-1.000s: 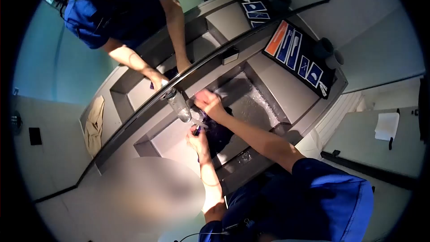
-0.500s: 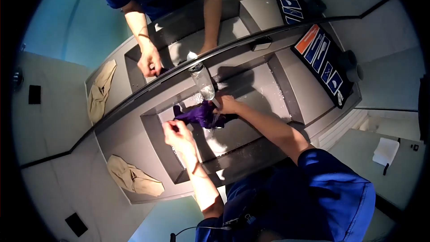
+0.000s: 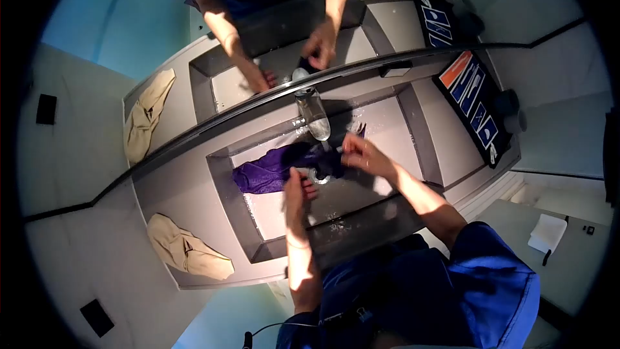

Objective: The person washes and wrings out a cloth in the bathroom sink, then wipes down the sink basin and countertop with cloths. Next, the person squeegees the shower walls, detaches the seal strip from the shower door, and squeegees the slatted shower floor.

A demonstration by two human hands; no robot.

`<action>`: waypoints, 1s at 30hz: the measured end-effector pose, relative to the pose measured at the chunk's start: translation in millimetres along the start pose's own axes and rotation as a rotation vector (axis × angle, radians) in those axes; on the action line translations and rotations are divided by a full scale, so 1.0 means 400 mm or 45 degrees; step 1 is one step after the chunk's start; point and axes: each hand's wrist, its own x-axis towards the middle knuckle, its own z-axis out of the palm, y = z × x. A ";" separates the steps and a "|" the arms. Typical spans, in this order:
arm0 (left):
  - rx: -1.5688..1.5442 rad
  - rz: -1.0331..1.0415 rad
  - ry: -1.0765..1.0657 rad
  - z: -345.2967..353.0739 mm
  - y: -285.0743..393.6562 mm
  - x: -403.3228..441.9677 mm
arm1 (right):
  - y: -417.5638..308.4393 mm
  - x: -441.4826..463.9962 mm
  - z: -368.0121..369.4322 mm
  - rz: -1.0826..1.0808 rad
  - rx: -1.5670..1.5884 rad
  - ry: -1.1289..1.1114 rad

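Observation:
A wet purple cloth (image 3: 266,169) lies spread across the basin of the grey sink (image 3: 226,210), its right part dark in shadow under the faucet (image 3: 315,118). Beside the cloth's lower edge is my left hand (image 3: 299,192), fingers apart and slightly blurred, with nothing seen in it. My right hand (image 3: 365,157) is to the right of the faucet, fingers closed on what looks like the dark right end of the cloth. The fingertips there are partly blurred. Water shows around the drain between my hands.
A crumpled beige cloth (image 3: 187,249) rests on the left counter. On the right counter lie a black mat with blue and orange packets (image 3: 468,94) and a grey cup (image 3: 513,119). The mirror (image 3: 258,32) rises behind the sink; a white cloth (image 3: 547,232) is at far right.
The purple cloth has gone from bunched under the faucet to spread leftward. My left hand has let go and moved right and opened; my right hand has moved right, away from the faucet.

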 end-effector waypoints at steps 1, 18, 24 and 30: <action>-0.840 -0.453 -0.314 0.087 0.033 -0.028 | -0.039 -0.027 0.018 -0.068 -0.017 -0.122; -1.174 0.069 -0.240 0.113 0.102 -0.050 | 0.190 0.181 0.075 0.549 1.051 0.099; -1.427 -0.025 -0.794 0.164 0.008 0.051 | 0.051 0.073 0.176 0.021 -0.595 -0.082; -1.076 -0.103 -0.312 0.220 0.024 0.086 | 0.214 0.174 0.198 -0.167 -0.516 0.882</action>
